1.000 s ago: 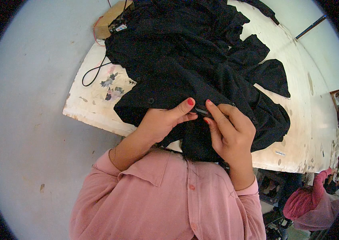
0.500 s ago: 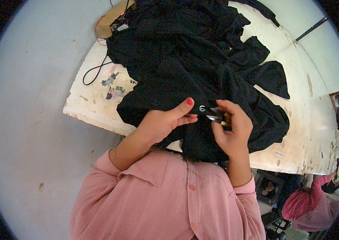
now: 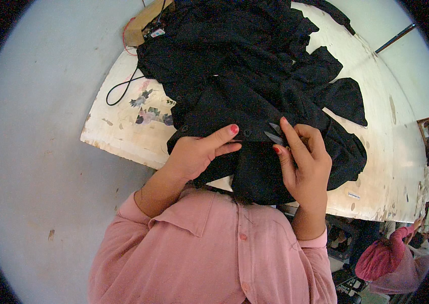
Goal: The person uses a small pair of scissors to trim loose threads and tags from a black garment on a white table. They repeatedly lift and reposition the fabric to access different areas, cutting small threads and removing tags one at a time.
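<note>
Black cloth (image 3: 209,106) covers much of the pale table in front of me. My left hand (image 3: 199,152) pinches the near edge of the cloth between thumb and fingers. A round dark button (image 3: 247,133) lies on the cloth just right of that thumb. My right hand (image 3: 305,157) holds a pair of small thread snips (image 3: 274,136), their blades apart and pointing left toward the button. The snips' handle is mostly hidden in the fingers. Another dark button (image 3: 184,128) shows on the cloth above my left hand.
The worn table (image 3: 118,121) carries floral patches at its left. A black cord loop (image 3: 118,93) and a tan block (image 3: 138,28) lie at the far left. A pale wall rises at left. At lower right, a person in pink (image 3: 384,258) is beyond the table edge.
My right hand has drawn a little to the right with the snips. The button no longer gleams white, and the cloth's left edge has shifted right.
</note>
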`<state>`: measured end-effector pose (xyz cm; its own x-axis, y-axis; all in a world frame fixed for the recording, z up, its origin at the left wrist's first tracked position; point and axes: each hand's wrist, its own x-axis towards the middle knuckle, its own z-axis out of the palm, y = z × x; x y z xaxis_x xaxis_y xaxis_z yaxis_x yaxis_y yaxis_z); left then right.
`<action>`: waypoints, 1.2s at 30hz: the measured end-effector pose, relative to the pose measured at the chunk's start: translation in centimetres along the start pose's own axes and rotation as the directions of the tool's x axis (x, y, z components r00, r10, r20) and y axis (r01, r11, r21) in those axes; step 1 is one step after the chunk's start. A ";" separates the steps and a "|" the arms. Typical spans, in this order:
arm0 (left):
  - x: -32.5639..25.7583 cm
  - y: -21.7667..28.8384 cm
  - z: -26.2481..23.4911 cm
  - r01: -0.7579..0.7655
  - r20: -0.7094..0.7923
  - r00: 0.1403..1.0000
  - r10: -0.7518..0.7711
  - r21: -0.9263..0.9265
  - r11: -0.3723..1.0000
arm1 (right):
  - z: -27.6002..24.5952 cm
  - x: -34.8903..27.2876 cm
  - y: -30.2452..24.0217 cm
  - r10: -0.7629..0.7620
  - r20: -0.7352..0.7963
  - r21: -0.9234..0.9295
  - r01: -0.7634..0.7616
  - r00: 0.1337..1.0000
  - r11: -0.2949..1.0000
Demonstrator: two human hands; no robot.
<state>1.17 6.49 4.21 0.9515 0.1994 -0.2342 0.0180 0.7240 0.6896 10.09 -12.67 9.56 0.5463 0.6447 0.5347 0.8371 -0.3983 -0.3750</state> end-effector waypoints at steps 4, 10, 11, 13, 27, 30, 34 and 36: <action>-0.6 0.5 1.0 0.015 -0.080 0.997 -0.009 0.075 0.997 | 0.1 0.3 -1.0 -0.099 -0.011 0.009 0.099 0.995 0.995; -1.0 1.0 1.5 0.027 -0.102 0.995 -0.018 0.088 0.996 | 1.2 0.7 -1.1 -0.210 0.007 -0.024 0.210 0.978 0.977; -0.9 1.0 1.5 0.033 -0.102 0.994 -0.025 0.083 0.996 | 1.2 0.8 -1.2 -0.210 0.008 -0.031 0.210 0.978 0.977; -0.7 0.8 1.1 0.053 -0.093 0.995 -0.046 0.075 0.996 | 1.2 0.9 -1.3 -0.211 0.012 -0.045 0.211 0.977 0.976; -0.2 0.3 -0.1 0.077 0.039 0.996 -0.078 0.033 0.996 | 2.9 0.5 0.8 -0.052 -0.055 0.142 0.060 0.997 0.988; 0.3 -0.4 -1.3 0.110 0.194 0.979 -0.067 -0.217 0.970 | 2.1 -0.1 2.2 -0.038 -0.126 0.046 0.045 0.991 0.998; -0.2 0.2 -1.4 0.351 0.289 0.930 -0.227 -0.512 0.784 | 1.5 -1.1 3.8 -0.044 -0.225 -0.035 0.037 0.973 0.999; -0.7 0.4 -1.6 0.353 0.261 0.933 -0.249 -0.517 0.780 | 1.1 -1.5 4.2 -0.029 -0.270 -0.059 0.014 0.962 0.998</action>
<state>0.01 7.71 3.57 0.9632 -0.1663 -0.2111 0.1906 0.9765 0.1008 12.72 -14.60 6.34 0.5091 0.4561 0.7300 0.8448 -0.4271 -0.3223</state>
